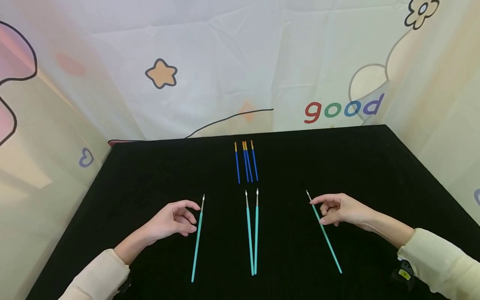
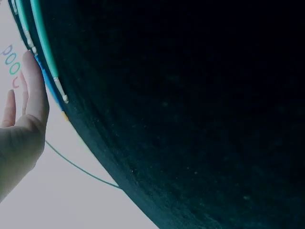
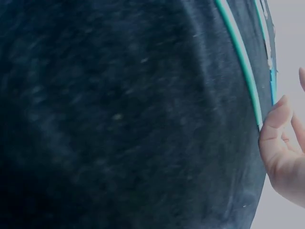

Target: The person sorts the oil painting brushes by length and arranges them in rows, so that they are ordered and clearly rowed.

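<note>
A turquoise paintbrush [image 1: 197,246] lies at left on the black-covered table. My left hand [image 1: 176,221] is beside it, index finger and thumb spread, their tips right at its handle and metal collar. To the right, a second turquoise paintbrush [image 1: 330,246] lies at a slant, tip toward the far left. Over its upper part is my right hand [image 1: 337,209], index fingertip by the collar and thumb tip at the handle, spaced apart along it. In the right wrist view the thumb [image 3: 276,119] hides that brush's tip.
Two more turquoise paintbrushes [image 1: 249,241] lie between the hands, their handle ends close together. Farther back is a group of several blue paintbrushes [image 1: 238,166] with orange tips. A printed white curtain [image 1: 225,62] hangs behind and along both sides of the table [image 1: 150,166].
</note>
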{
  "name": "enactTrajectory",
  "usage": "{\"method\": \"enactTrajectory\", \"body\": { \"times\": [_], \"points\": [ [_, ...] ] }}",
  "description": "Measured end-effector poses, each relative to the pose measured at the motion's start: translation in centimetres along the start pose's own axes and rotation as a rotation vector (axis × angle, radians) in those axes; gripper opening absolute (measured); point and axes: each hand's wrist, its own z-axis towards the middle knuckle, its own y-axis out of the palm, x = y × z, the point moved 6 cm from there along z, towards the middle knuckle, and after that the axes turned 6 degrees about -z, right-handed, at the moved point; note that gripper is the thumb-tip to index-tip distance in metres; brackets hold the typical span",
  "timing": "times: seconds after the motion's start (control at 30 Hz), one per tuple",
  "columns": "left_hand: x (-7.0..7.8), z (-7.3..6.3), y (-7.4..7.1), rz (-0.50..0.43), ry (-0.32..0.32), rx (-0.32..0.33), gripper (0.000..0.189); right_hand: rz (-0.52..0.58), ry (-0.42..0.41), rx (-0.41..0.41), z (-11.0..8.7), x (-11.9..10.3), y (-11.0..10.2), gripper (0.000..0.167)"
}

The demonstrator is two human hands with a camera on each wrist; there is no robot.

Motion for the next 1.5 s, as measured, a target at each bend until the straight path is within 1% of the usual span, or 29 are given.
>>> {"method": "enactTrajectory", "body": {
  "times": [0.2,0.33,0.47,0.63,0.8,0.93,1.0,1.1,1.2,1.37,1.5],
  "points": [
    [-0.6,0.4,0.2,0.022,-0.022,0.002,0.050,-0.025,0.006,0.035,0.2,0.7,-0.3,0.055],
    [-0.6,0.6,0.4,0.022,-0.045,0.021,0.049,-0.030,0.012,0.058,0.2,1.0,-0.2,0.053],
    [-0.9,0.6,0.4,0.011,-0.088,0.034,0.051,0.011,0.053,0.070,0.1,1.2,0.0,0.055],
    [-1.3,0.8,0.4,0.021,-0.113,0.064,0.052,0.047,0.108,0.108,-0.1,1.3,0.3,0.057],
    [-1.6,1.1,0.3,0.020,-0.125,0.089,0.049,-0.002,0.133,0.148,-0.3,1.5,0.5,0.060],
    [-1.7,1.1,0.2,-0.004,-0.124,0.101,0.044,-0.042,0.134,0.177,-0.2,1.7,0.6,0.058],
    [-1.7,1.1,0.3,-0.023,-0.135,0.109,0.043,-0.049,0.135,0.194,-0.1,1.7,0.7,0.057],
    [-1.9,1.2,0.5,-0.049,-0.165,0.136,0.046,-0.046,0.141,0.218,-0.2,1.8,0.8,0.056],
    [-2.1,1.4,0.6,-0.055,-0.201,0.187,0.046,-0.043,0.133,0.226,-0.2,1.9,0.8,0.055],
    [-2.7,1.6,0.7,-0.027,-0.250,0.268,0.045,-0.042,0.134,0.241,-0.2,2.2,0.7,0.055],
    [-3.0,1.7,0.7,0.001,-0.275,0.309,0.045,-0.036,0.143,0.251,-0.2,2.5,0.6,0.055]
  ]
}}
